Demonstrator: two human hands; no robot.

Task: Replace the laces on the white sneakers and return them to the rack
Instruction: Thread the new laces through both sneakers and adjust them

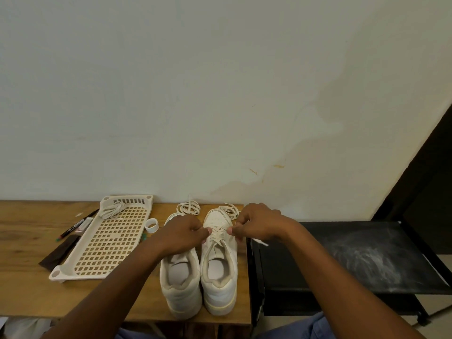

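Lacing step, right sneaker (219,260): my left hand (182,234) and right hand (256,225) each pinch a lace (219,234) end between curled fingers over its eyelets. The left sneaker (181,282) touches it on the desk (29,285); the rack (107,243) lies beyond that. Next: draw both ends evenly taut.

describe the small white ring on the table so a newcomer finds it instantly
On the wooden table, look between the perforated white rack and the left sneaker. The white ring stands near the rack's far right edge, the only small round hoop there.
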